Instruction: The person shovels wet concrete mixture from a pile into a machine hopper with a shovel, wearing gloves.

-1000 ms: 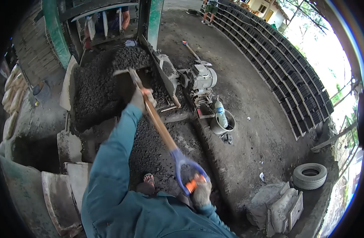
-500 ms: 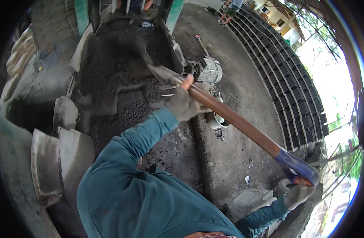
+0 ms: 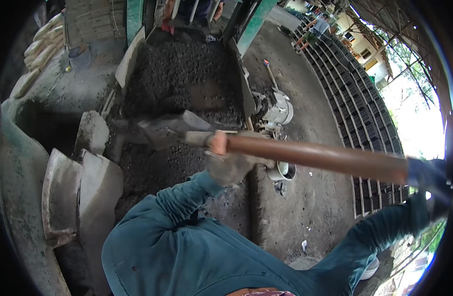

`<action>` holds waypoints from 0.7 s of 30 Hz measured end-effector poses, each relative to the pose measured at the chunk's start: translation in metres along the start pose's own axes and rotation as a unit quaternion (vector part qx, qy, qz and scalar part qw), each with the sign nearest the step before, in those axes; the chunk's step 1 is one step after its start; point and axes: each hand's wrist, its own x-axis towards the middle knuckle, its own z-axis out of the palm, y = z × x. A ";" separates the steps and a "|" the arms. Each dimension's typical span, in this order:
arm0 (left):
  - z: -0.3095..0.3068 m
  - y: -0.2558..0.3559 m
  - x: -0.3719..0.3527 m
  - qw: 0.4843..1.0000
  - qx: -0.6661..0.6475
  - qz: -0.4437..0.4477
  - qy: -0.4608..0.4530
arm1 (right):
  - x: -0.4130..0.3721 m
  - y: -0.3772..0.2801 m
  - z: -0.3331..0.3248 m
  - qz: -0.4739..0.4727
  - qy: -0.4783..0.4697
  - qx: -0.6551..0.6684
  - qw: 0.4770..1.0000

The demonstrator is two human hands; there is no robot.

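Note:
A shovel (image 3: 315, 156) with a brown shaft lies almost level across the view. Its grey blade (image 3: 169, 129), blurred by motion, is over the near part of the dark, crumbly material (image 3: 167, 66). My left hand (image 3: 232, 165), in a dirty grey glove with the thumb showing, is wrapped round the shaft close to the blade. At the right edge my right hand (image 3: 437, 201) grips the blue handle end; shadow and blur hide most of its fingers.
An electric motor (image 3: 278, 109) and a white bucket (image 3: 282, 171) stand right of the pit. Broken concrete slabs (image 3: 99, 190) lean at left. Stacked dark blocks (image 3: 359, 106) line the right side. A person (image 3: 315, 30) bends near them; another person's hand (image 3: 168, 24) shows behind the bars.
The shovel has swung from a slant to nearly level, its blade coming nearer and its handle end rising right with my right hand. The view has shifted too.

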 end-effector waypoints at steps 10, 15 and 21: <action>-0.200 0.160 0.059 0.923 -0.026 -0.032 0.382 | -0.071 -0.183 0.123 0.388 -0.115 0.196 0.893; -0.216 0.150 0.089 0.863 0.001 -0.006 0.506 | -0.221 -0.268 0.109 0.702 -0.169 0.200 0.662; -0.171 0.056 0.059 0.926 0.073 -0.100 0.357 | -0.486 -0.346 0.057 0.927 -0.122 0.311 0.172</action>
